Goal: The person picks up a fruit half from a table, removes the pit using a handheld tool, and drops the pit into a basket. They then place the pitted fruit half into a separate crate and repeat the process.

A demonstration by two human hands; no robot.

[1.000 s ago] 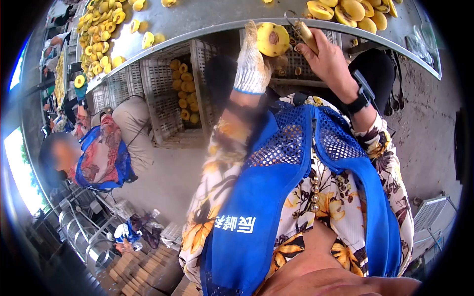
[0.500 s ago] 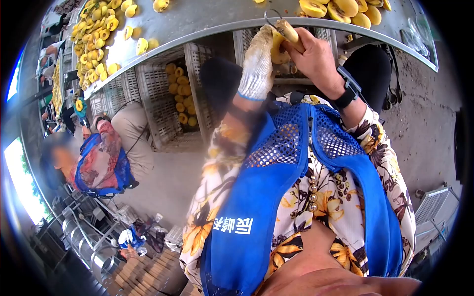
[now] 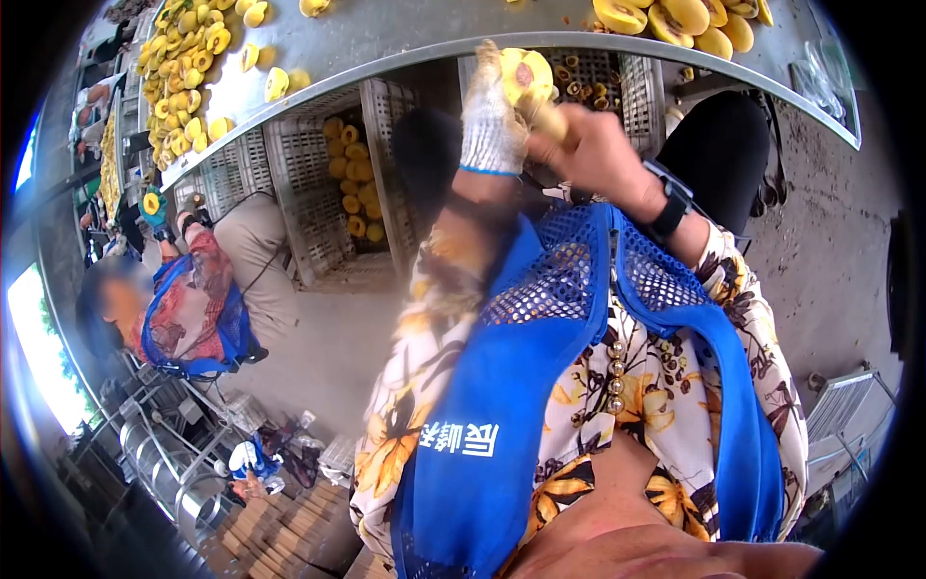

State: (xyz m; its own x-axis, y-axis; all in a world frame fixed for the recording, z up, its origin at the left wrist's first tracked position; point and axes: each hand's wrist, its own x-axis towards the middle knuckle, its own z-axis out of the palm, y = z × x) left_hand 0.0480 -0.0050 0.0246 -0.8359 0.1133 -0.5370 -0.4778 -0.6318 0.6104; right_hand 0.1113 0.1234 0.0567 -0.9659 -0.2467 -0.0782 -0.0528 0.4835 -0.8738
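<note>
My left hand (image 3: 490,121), in a white knitted glove, holds a yellow peach half (image 3: 526,75) with its cut face and brown pit area showing. Close beside it, my right hand (image 3: 603,154) is bare and closed around the wooden handle (image 3: 547,120) of a tool, blurred by motion. The metal end of the tool cannot be made out. Both hands are just below the near edge of the metal table (image 3: 405,53). Beneath them stands a crate holding small brown pits (image 3: 588,94).
Yellow peach halves (image 3: 690,19) lie on the table at the right, with a larger heap (image 3: 188,68) at the left. A plastic crate (image 3: 323,222) with yellow halves stands under the table. A co-worker (image 3: 193,309) sits at the left. Clear plastic (image 3: 820,82) lies at the table's right end.
The peach half has turned to show its cut face. My right hand has moved down and slightly left with the tool, and the hooked metal end is no longer visible.
</note>
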